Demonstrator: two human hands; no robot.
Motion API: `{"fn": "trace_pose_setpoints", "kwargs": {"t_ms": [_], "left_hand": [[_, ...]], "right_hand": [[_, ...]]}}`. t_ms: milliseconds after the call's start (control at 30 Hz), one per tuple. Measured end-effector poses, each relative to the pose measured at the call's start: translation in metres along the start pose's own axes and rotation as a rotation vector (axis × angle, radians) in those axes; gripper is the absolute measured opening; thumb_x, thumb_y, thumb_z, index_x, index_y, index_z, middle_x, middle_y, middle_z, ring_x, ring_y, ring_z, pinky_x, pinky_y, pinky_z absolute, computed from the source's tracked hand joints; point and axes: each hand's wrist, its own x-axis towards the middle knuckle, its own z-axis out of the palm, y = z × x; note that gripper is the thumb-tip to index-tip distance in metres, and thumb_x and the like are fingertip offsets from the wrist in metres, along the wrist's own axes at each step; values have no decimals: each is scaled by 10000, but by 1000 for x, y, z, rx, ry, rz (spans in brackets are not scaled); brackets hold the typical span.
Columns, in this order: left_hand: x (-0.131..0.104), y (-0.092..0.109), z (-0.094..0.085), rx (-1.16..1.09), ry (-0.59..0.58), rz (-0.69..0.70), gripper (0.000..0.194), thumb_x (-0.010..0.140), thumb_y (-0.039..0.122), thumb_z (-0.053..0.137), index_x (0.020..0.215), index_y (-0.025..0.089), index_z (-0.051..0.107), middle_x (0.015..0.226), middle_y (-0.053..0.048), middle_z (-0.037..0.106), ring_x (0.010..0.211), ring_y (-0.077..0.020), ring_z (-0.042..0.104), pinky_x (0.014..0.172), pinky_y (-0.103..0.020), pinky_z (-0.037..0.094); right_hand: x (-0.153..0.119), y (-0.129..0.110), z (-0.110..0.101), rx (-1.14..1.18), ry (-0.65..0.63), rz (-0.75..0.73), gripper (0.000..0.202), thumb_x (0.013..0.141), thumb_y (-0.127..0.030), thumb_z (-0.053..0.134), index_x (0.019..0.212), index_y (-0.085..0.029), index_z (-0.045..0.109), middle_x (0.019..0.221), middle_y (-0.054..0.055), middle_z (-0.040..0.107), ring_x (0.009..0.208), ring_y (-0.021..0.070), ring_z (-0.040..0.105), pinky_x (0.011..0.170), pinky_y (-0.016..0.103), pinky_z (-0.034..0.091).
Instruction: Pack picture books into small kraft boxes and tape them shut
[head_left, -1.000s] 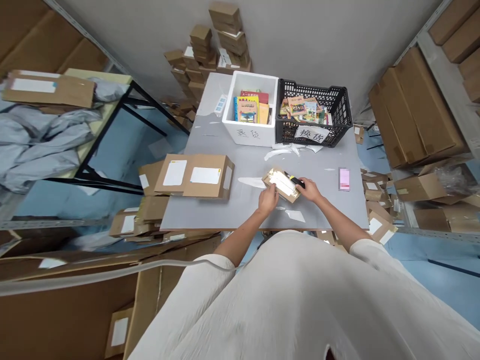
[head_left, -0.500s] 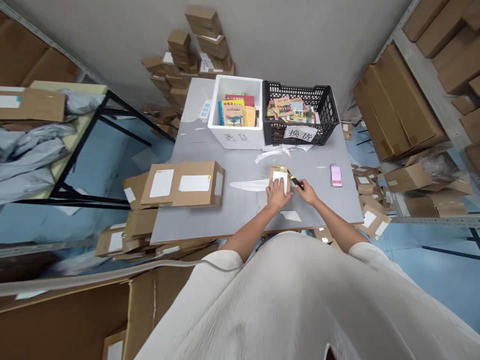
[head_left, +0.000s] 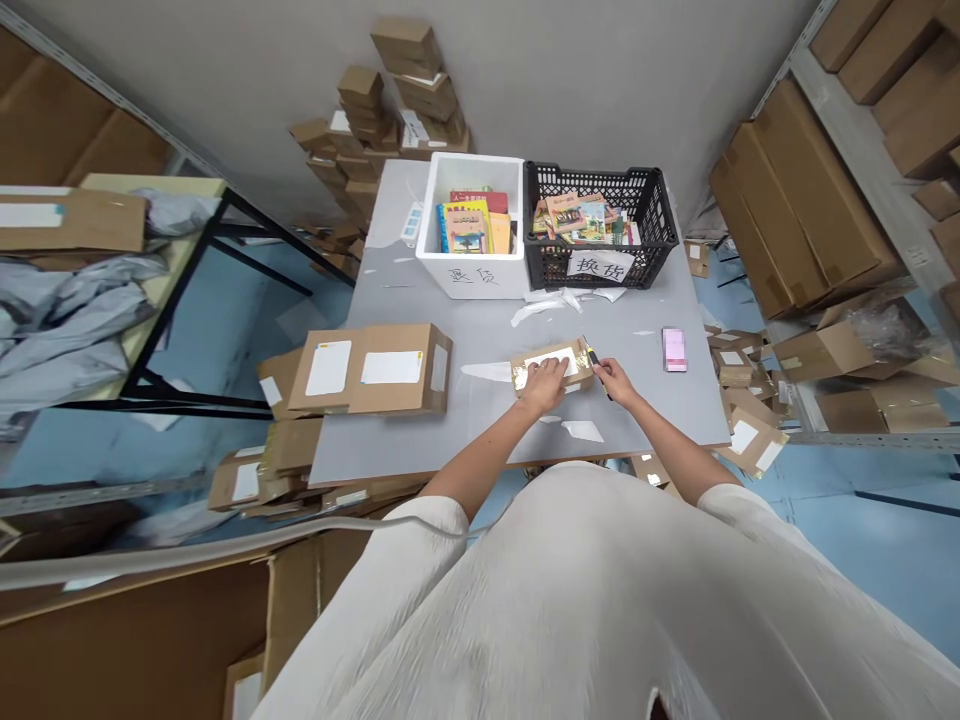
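Note:
A small cardboard box (head_left: pixel 578 359) with a white label and shiny tape lies on the grey table (head_left: pixel 495 330), its length running roughly left to right. My left hand (head_left: pixel 547 383) rests on top of it, fingers stretched out over the label. In my right hand (head_left: pixel 616 383) is a black and yellow utility knife (head_left: pixel 593 357), its tip at the box's right end. Whether the blade has cut into the tape is too small to tell. Scraps of white paper (head_left: pixel 583 431) lie close in front of the box.
Two larger labelled boxes (head_left: pixel 397 395) stand to the left. At the back are a white foam bin (head_left: pixel 472 277) and a black plastic crate (head_left: pixel 652 250), both with books. A phone (head_left: pixel 674 350) lies at the right. Stacked cartons and shelves surround the table.
The small box has turned from lengthwise to crosswise, its right end now facing my right hand. My left hand has shifted slightly left with it. The knife has stayed in my right hand.

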Motion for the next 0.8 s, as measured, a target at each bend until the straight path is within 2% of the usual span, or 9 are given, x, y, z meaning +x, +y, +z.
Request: {"fn": "trace_pose_setpoints", "kwargs": {"t_ms": [100,167,233,333,433,533,667,800], "left_hand": [[-2,5,2,-13,11,35,695,979,257,719,1644,228,518,1561,-209,613,1484,-409,550,1244,-541,413],[-3,8,5,-4,-4,58,679,958,217,720,1611,247,538,1537,-190,625,1457,-392,564,1232,-525,421],[-3,11,8,6,-13,52,688,937,184,722,1597,253,541,1513,-179,636,1442,-382,575,1241,-526,412],[-2,12,12,0,-5,42,672,911,181,761,1553,246,572,1488,-176,639,1428,-381,600,1294,-546,367],[0,11,13,-7,2,49,618,889,181,800,1479,240,624,1456,-175,643,1400,-381,625,1352,-565,305],[0,11,13,2,0,46,595,896,166,790,1466,239,639,1441,-174,642,1388,-375,631,1377,-591,275],[-3,11,13,-6,3,39,615,910,180,783,1502,242,628,1446,-169,631,1403,-377,617,1386,-615,273],[-7,10,13,-5,6,49,666,919,177,770,1557,264,600,1469,-156,620,1403,-358,615,1390,-594,282]], "right_hand": [[-10,-4,5,152,-55,112,415,988,-674,697,1055,-280,586,1002,51,835,1003,252,793,893,385,633],[-16,-6,5,199,-102,139,408,972,-656,725,1038,-274,597,1015,62,842,1018,256,805,865,369,632],[-19,-6,1,196,-98,160,427,945,-676,729,1035,-271,623,998,56,830,957,249,804,795,348,627],[-21,-3,-13,119,-59,166,445,944,-705,679,1013,-266,664,920,40,796,816,218,766,688,312,596],[-24,1,-35,43,-76,148,453,974,-706,635,960,-255,674,845,46,782,700,203,703,617,309,565],[-31,3,-55,-17,-118,102,442,971,-682,694,1069,-251,704,829,28,775,625,192,664,588,319,553],[-33,1,-71,-153,-159,-2,441,976,-625,751,1209,-251,750,918,27,799,686,205,719,663,332,585],[-23,-3,-74,-398,-164,-175,347,1053,-507,678,1213,-244,840,1118,86,865,966,297,785,914,419,615]]}}
